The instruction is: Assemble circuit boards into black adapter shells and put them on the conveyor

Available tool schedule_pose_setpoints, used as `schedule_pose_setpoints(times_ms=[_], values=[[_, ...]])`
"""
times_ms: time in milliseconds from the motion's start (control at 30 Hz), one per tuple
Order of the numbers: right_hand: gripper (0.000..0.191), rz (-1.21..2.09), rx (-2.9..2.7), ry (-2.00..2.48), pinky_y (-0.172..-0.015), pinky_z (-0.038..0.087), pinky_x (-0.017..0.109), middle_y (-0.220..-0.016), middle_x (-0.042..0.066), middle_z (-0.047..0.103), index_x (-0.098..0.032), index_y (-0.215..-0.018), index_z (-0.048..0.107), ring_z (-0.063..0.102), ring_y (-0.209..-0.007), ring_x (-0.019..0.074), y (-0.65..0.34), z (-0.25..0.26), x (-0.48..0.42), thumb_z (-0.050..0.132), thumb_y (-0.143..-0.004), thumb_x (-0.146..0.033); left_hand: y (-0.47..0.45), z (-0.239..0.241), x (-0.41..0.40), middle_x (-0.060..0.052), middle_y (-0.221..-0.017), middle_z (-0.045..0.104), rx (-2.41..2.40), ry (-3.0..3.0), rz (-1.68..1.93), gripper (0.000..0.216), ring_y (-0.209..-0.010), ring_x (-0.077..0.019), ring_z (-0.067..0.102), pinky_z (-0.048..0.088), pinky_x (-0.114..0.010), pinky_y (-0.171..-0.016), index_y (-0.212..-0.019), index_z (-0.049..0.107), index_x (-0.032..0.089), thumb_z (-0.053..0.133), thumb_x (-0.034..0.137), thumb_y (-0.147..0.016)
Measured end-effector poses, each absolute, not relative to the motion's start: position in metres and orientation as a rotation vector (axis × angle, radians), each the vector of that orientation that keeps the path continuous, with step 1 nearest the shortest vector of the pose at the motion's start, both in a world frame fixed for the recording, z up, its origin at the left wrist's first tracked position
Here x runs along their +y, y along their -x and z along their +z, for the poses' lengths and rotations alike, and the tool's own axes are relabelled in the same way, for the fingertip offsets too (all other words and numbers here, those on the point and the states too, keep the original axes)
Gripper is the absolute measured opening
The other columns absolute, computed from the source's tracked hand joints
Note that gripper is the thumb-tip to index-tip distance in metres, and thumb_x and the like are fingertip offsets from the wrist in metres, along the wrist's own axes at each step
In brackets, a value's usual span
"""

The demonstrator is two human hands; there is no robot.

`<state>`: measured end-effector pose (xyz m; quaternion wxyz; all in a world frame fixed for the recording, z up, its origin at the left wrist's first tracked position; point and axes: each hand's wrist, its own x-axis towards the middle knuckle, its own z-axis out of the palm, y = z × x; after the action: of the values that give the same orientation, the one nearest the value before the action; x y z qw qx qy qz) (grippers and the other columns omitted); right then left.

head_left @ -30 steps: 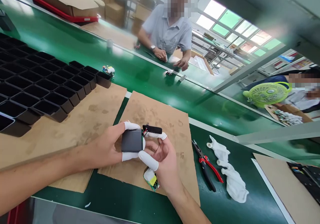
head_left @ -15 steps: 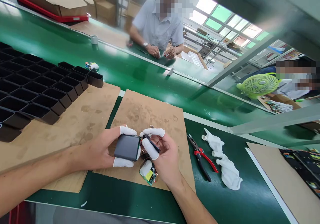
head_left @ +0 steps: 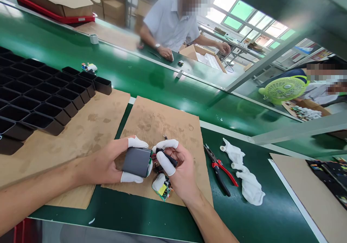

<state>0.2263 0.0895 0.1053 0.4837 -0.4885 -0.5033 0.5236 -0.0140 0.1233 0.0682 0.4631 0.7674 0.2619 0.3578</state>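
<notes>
My left hand [head_left: 108, 163] grips a dark grey box-shaped housing [head_left: 136, 161] between thumb and fingers in white finger cots. My right hand [head_left: 177, 172] pinches a small black part [head_left: 167, 157] with thin red wires at the housing's open right end. Both hands hover over a brown cardboard sheet [head_left: 162, 127]. Just below my right hand lies a small circuit board [head_left: 161, 187] with a white and yellow component.
A black compartment tray [head_left: 40, 95] sits at the left on more cardboard. Red-handled cutters [head_left: 220, 170] and white gloves [head_left: 245, 181] lie to the right. A small board [head_left: 89, 67] rides the green conveyor [head_left: 135, 77]. Across it a person reaches into a carton [head_left: 202, 57]; a green fan [head_left: 284, 89] stands at the right.
My right hand has closed its fingers over the black part and brought it to the housing's end. The small board on the belt drifted left. The person opposite stretched an arm out.
</notes>
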Motion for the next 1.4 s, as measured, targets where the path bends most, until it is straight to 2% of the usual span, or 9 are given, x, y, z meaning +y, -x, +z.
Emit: schedule_pose_setpoints(times_ms=[333, 533, 667, 833, 933, 1000, 1100, 1167, 1400], values=[[0.034, 1.396, -1.189, 1.136, -0.075, 0.064, 0.03, -0.091, 0.002, 0.077, -0.024, -0.098, 0.076, 0.073, -0.08, 0.0175, -0.23, 0.096, 0.087, 0.092, -0.092, -0.054, 0.017, 0.066, 0.123, -0.009, -0.12, 0.083, 0.622, -1.924, 0.907, 0.063, -0.104, -0.0274, 0.083, 0.069, -0.034, -0.09, -0.138, 0.068, 0.025, 0.099, 0.034, -0.084], [0.036, 1.558, -1.115, 1.03, -0.078, 0.063, 0.031, -0.098, 0.003, 0.079, -0.026, -0.102, 0.075, 0.076, -0.086, 0.0191, -0.231, 0.087, 0.086, 0.089, -0.095, -0.058, 0.016, 0.065, 0.122, -0.009, -0.119, 0.084, 0.553, -1.889, 0.982, 0.066, -0.103, -0.027, 0.084, 0.071, -0.034, -0.091, -0.141, 0.069, 0.026, 0.101, 0.031, -0.083], [0.036, 1.566, -1.129, 1.014, -0.087, 0.064, 0.035, -0.101, 0.003, 0.078, -0.026, -0.103, 0.073, 0.077, -0.092, 0.0207, -0.231, 0.086, 0.085, 0.086, -0.097, -0.059, 0.016, 0.066, 0.12, -0.009, -0.121, 0.083, 0.536, -1.828, 0.974, 0.064, -0.104, -0.027, 0.084, 0.072, -0.034, -0.092, -0.14, 0.069, 0.028, 0.1, 0.029, -0.084], [0.021, 1.253, -1.505, 1.05, -0.082, 0.062, 0.032, -0.108, 0.004, 0.074, -0.03, -0.127, 0.073, 0.074, -0.092, 0.0186, -0.236, 0.092, 0.083, 0.067, -0.113, -0.044, 0.017, 0.061, 0.117, -0.008, -0.119, 0.082, 0.573, -1.846, 0.981, 0.064, -0.101, -0.0269, 0.083, 0.07, -0.034, -0.088, -0.137, 0.069, 0.027, 0.101, 0.033, -0.081], [0.03, 0.885, -1.937, 0.984, -0.082, 0.061, 0.037, -0.109, 0.006, 0.072, -0.033, -0.139, 0.07, 0.074, -0.098, 0.0212, -0.244, 0.098, 0.086, 0.052, -0.116, -0.026, 0.019, 0.06, 0.119, -0.005, -0.113, 0.08, 0.608, -1.925, 1.008, 0.065, -0.094, -0.0228, 0.081, 0.067, -0.03, -0.083, -0.136, 0.067, 0.026, 0.102, 0.035, -0.081], [0.032, 0.553, -2.168, 0.923, -0.086, 0.061, 0.044, -0.118, 0.01, 0.073, -0.03, -0.142, 0.067, 0.074, -0.107, 0.0267, -0.25, 0.1, 0.089, 0.06, -0.111, -0.028, 0.019, 0.062, 0.121, -0.004, -0.11, 0.079, 0.615, -1.964, 0.989, 0.064, -0.09, -0.0207, 0.078, 0.066, -0.029, -0.079, -0.135, 0.067, 0.026, 0.101, 0.037, -0.082], [0.043, 0.175, -2.336, 0.866, -0.088, 0.06, 0.05, -0.126, 0.016, 0.074, -0.024, -0.137, 0.065, 0.073, -0.107, 0.0321, -0.255, 0.099, 0.093, 0.077, -0.103, -0.046, 0.018, 0.066, 0.124, -0.003, -0.105, 0.078, 0.622, -1.98, 0.919, 0.058, -0.087, -0.0198, 0.076, 0.063, -0.028, -0.075, -0.131, 0.067, 0.023, 0.098, 0.04, -0.085], [0.046, 0.134, -2.385, 0.844, -0.088, 0.059, 0.049, -0.123, 0.016, 0.075, -0.022, -0.133, 0.065, 0.072, -0.103, 0.0309, -0.256, 0.098, 0.095, 0.08, -0.101, -0.051, 0.017, 0.067, 0.126, -0.003, -0.103, 0.078, 0.6, -1.955, 0.888, 0.054, -0.084, -0.0192, 0.075, 0.062, -0.028, -0.073, -0.127, 0.068, 0.022, 0.097, 0.042, -0.086], [0.035, 0.342, -2.393, 0.828, -0.084, 0.057, 0.042, -0.11, 0.01, 0.074, -0.025, -0.125, 0.063, 0.068, -0.095, 0.0273, -0.257, 0.099, 0.097, 0.08, -0.104, -0.049, 0.018, 0.068, 0.124, -0.004, -0.106, 0.081, 0.588, -1.894, 0.842, 0.056, -0.088, -0.0214, 0.077, 0.064, -0.031, -0.077, -0.129, 0.07, 0.024, 0.097, 0.044, -0.084]])
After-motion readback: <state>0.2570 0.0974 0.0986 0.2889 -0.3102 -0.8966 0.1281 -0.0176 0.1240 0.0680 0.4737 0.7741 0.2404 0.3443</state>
